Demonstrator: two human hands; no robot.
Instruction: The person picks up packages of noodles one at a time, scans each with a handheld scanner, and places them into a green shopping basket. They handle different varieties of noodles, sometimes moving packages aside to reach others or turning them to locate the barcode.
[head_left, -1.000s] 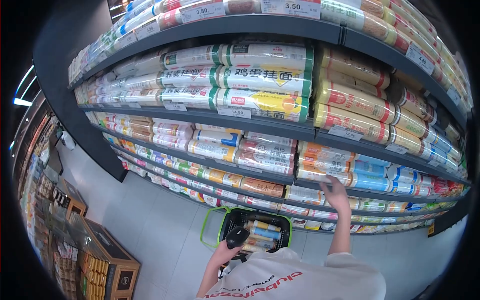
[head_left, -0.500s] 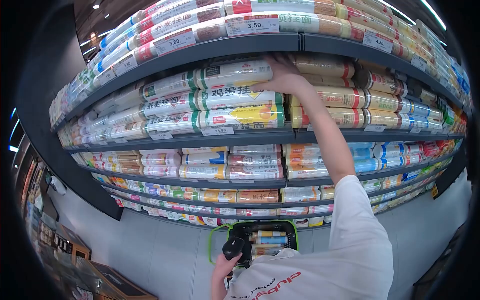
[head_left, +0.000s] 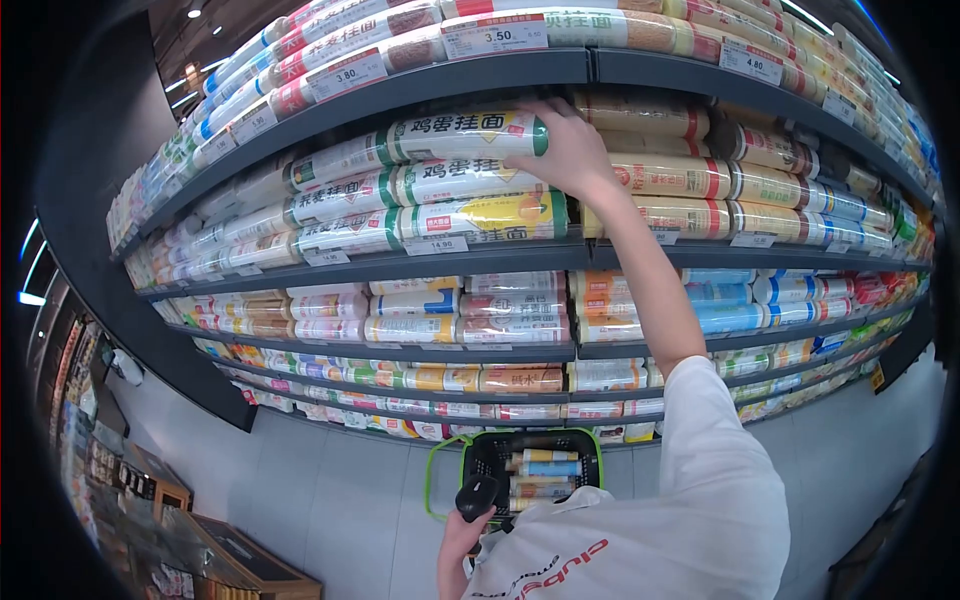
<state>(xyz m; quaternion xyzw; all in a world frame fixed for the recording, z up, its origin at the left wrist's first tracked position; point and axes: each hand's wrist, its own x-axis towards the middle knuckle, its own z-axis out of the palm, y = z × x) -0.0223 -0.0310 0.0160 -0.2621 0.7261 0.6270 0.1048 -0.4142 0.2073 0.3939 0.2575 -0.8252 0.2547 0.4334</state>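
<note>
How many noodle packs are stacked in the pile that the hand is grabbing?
3: the top pack, gripped by the right hand; the middle pack under it; the bottom pack on the shelf. More may be hidden behind them.

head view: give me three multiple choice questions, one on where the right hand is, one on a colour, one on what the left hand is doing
1. Where is the right hand?
A. down at the floor
B. on the end of the top green-banded noodle pack
C. on a price tag of the lowest shelf

2. What colour is the rim of the basket?
A. red
B. green
C. blue

3. What is the state of the left hand?
A. open and empty
B. shut on a black scanner
C. pressed flat on a shelf

Answers:
1 B, the fingers curl over that pack's end high on the shelf.
2 B, a bright green rim frames the black basket.
3 B, the fingers wrap the scanner's grip close to the basket.
</note>
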